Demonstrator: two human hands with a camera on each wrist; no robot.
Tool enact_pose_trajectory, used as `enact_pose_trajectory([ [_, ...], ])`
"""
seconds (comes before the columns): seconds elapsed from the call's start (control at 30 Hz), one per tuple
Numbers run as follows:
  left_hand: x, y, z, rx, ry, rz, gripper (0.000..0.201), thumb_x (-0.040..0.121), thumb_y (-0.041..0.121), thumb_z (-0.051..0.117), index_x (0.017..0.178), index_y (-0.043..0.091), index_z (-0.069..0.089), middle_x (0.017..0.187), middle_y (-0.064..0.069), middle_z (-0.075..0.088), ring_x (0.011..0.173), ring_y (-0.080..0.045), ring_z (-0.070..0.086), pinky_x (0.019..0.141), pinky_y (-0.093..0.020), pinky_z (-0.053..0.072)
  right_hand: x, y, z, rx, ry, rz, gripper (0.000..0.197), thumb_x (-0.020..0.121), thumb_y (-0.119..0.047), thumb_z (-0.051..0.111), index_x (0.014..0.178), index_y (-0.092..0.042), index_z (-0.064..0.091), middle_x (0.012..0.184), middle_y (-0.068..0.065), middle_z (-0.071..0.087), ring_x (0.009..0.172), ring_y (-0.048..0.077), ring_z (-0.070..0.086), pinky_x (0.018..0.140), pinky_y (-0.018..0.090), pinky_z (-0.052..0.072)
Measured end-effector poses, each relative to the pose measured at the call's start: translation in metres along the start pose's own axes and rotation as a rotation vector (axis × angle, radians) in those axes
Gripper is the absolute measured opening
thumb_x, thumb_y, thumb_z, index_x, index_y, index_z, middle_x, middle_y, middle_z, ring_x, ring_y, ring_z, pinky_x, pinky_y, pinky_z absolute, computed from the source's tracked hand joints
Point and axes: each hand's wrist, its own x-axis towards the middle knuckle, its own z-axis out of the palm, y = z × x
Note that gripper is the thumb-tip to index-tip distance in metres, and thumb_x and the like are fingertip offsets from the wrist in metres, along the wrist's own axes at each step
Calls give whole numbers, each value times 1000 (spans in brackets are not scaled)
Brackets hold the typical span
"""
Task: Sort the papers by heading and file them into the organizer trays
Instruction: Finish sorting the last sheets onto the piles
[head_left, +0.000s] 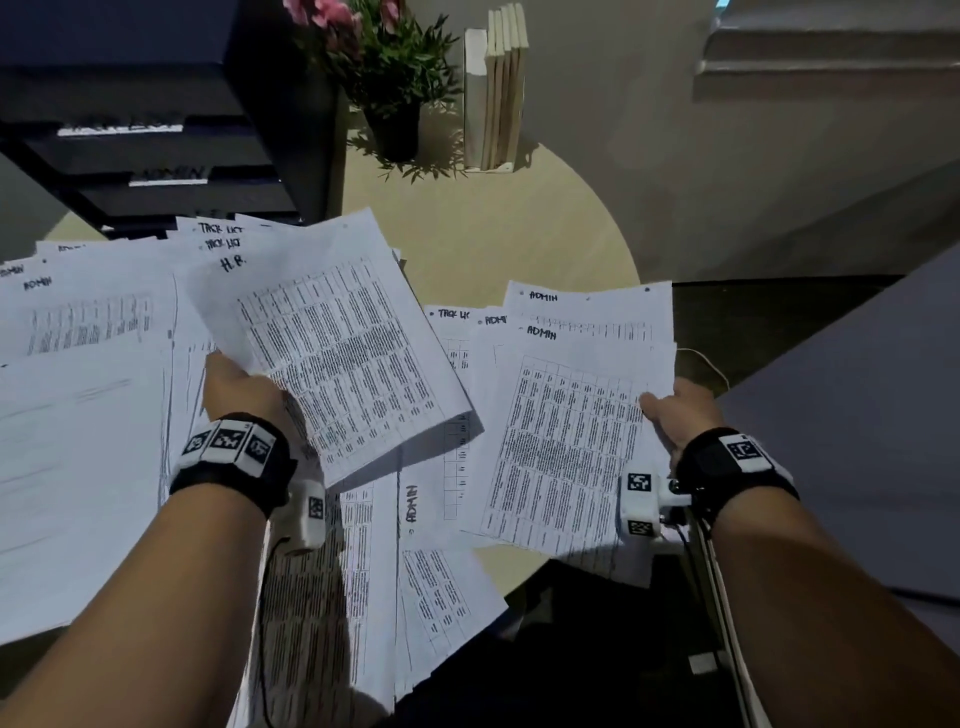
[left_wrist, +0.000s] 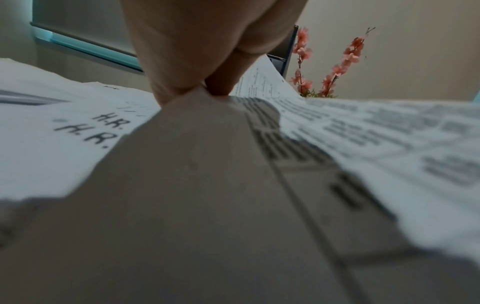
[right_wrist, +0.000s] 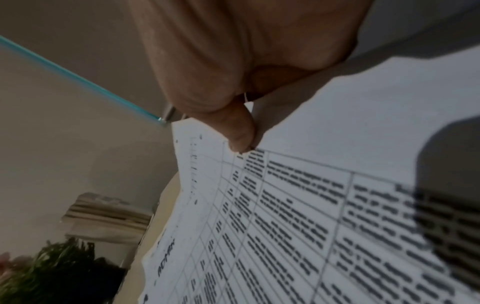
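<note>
White printed papers (head_left: 78, 415) lay spread over the round beige surface (head_left: 519, 234); the left hand (head_left: 239, 387) pinched an H.R. sheet (head_left: 332, 343), the right hand (head_left: 680, 410) gripped ADMIN sheets (head_left: 571, 431) above its right edge.

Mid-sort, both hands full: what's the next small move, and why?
Probably lay the right hand's ADMIN sheets down on the ADMIN paper at the left. Headings match, and the left hand holds an H.R. sheet that needs its own pile.
</note>
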Motion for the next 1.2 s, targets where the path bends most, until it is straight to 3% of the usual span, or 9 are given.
enact_pose_trajectory([
  [0.1, 11, -14, 3, -38, -139, -111, 15, 89, -11, 45, 95, 2, 42, 84, -13, 42, 87, -29, 45, 66, -32, 33, -4, -11, 4, 24, 19, -37, 14, 94, -1, 55, 108, -2, 58, 98, 7, 65, 80, 23, 57, 72, 27, 43],
  [0.2, 11, -21, 11, -116, -248, -272, 13, 92, 0, 54, 89, 10, 45, 92, -16, 49, 95, -37, 59, 79, -34, 51, 0, -12, 4, 132, 12, -13, 29, 95, 1, 55, 124, 0, 59, 113, 8, 65, 91, 21, 58, 80, 29, 45],
  [0.27, 5, -21, 17, -136, -307, -326, 16, 92, 2, 54, 80, 11, 48, 80, -12, 53, 76, -30, 58, 58, -17, 52, -1, -14, 3, 227, 1, -6, 39, 98, 1, 53, 136, 0, 50, 124, 4, 56, 104, 19, 53, 88, 27, 38],
  [0.33, -4, -20, 25, -143, -330, -299, 11, 91, -2, 52, 82, 3, 54, 78, -15, 56, 65, -23, 53, 45, -20, 45, -3, -13, 3, 295, -28, 17, 45, 100, -2, 50, 144, 2, 39, 123, 5, 46, 110, 19, 48, 91, 28, 35],
  [0.47, -15, -18, 53, -291, -498, -379, 8, 85, 20, 52, 80, 14, 50, 92, -13, 55, 85, -26, 56, 80, -43, 55, 4, -2, 15, 218, -83, 65, 30, 98, -6, 56, 128, -4, 58, 128, 14, 62, 104, 30, 61, 100, 47, 46],
  [0.63, -57, 18, 73, -267, -587, -303, 31, 100, 2, 42, 77, 22, 45, 79, 2, 50, 69, -13, 50, 65, -26, 45, 1, 3, 22, 89, -49, 6, 37, 96, -3, 54, 133, 0, 54, 131, 7, 59, 107, 20, 54, 97, 30, 39],
  [0.77, -75, 38, 89, -252, -644, -207, 30, 99, 2, 43, 80, 24, 47, 83, 0, 53, 84, -23, 56, 86, -43, 50, 3, -5, 35, 27, -14, -61, 28, 92, -6, 55, 119, -5, 61, 117, 10, 66, 101, 28, 62, 89, 33, 50],
  [0.9, -87, 41, 99, -238, -447, 48, 27, 92, 6, 47, 70, 20, 38, 69, 0, 34, 63, -9, 40, 65, -29, 38, 10, -17, 41, -72, 1, -141, 30, 91, -14, 52, 120, -8, 60, 119, 13, 66, 108, 34, 62, 98, 45, 50],
  [1.2, -44, 19, 32, -27, -264, 25, 16, 98, 13, 48, 103, 6, 61, 98, -12, 66, 90, -29, 62, 81, -35, 49, 12, -23, 49, -211, 70, -187, 35, 92, -3, 51, 127, -6, 57, 125, 16, 63, 112, 36, 61, 97, 44, 51],
])
